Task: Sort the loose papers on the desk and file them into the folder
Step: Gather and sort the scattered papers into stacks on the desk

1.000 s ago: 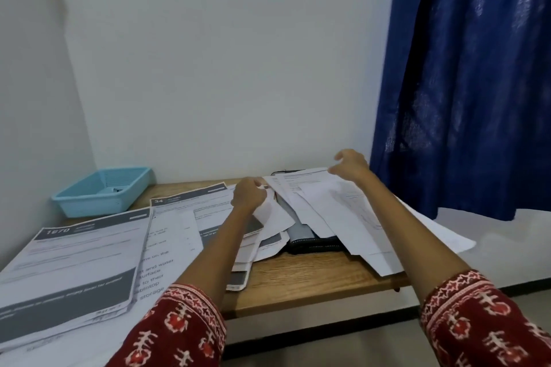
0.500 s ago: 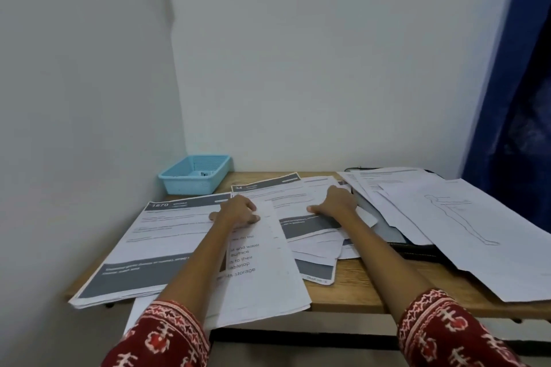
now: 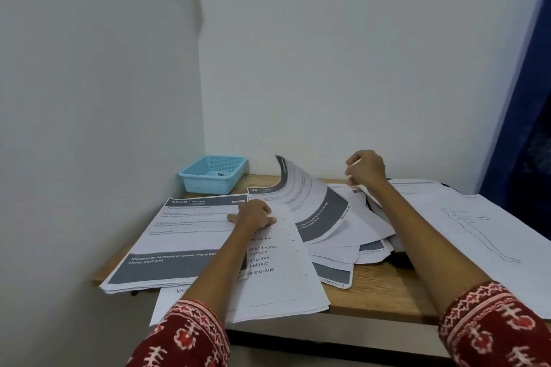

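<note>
Left hand [image 3: 253, 214] flat on sheets; right hand [image 3: 365, 168] pinching curled paper [image 3: 310, 197].

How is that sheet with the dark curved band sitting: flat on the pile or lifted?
Lifted. The banded sheet curls up off the papers, its top edge standing above the desk near the blue basket.

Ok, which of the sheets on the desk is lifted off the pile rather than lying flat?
The grey-banded sheet in the middle, curling upward between the hands. The 1670 sheet and the figure drawing lie flat.
</note>
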`<state>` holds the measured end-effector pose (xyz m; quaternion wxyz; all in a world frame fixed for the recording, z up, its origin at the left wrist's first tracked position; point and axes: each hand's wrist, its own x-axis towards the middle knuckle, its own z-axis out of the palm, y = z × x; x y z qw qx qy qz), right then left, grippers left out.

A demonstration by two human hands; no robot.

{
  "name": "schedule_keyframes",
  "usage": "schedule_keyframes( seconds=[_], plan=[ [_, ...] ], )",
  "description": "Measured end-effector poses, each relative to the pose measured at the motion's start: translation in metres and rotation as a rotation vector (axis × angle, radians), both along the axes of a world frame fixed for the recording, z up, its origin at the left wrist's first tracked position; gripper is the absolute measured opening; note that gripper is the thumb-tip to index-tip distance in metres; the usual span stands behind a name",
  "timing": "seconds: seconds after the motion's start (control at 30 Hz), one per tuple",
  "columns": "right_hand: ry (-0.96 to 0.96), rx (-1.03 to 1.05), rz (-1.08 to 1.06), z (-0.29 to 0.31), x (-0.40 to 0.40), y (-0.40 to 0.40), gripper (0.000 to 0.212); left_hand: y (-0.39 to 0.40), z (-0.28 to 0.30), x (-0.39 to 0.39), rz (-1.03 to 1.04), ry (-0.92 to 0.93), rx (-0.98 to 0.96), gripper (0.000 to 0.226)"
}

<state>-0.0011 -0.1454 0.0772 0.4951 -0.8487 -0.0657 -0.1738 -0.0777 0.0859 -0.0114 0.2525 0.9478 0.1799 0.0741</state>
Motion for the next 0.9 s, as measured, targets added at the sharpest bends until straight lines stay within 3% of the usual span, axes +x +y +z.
schedule_keyframes(
  seconds=[0.07,0.23,0.33,0.43,0.47,0.57,0.7,0.8,0.9],
  plan=[
    [0.069,-0.061,0.041,0.006,-0.001,-0.006,0.016,0.000,0.000,-0.002,-0.006,-0.027,-0.024,0.035],
    [0.417,-0.339,0.145,-0.025,-0.017,0.004,0.064,-0.002,0.000,-0.005,-0.026,-0.136,-0.113,0.012],
    [0.414,-0.547,0.126,-0.041,-0.021,0.012,0.066,0.004,0.006,-0.007,-0.075,-0.173,-0.111,0.011],
    [0.329,-0.382,0.091,-0.041,-0.019,0.020,0.012,0.009,0.011,-0.014,-0.071,-0.098,-0.090,0.021],
    [0.258,-0.336,0.056,-0.039,-0.016,0.021,0.007,0.011,0.010,-0.016,-0.073,-0.077,-0.078,0.021],
    [0.014,-0.243,-0.095,-0.015,-0.016,0.018,0.041,0.014,0.002,-0.026,-0.060,-0.127,-0.088,0.020],
    [-0.226,0.010,-0.176,0.031,-0.023,-0.001,0.041,0.018,-0.004,-0.036,-0.069,-0.199,-0.192,0.026],
    [-0.225,0.152,-0.106,0.051,-0.035,-0.001,0.032,0.024,0.008,-0.045,-0.035,-0.324,-0.395,0.021],
    [-0.068,0.280,0.054,0.057,-0.049,0.012,0.031,0.040,0.029,-0.059,0.103,-0.424,-0.392,0.020]
  ],
)
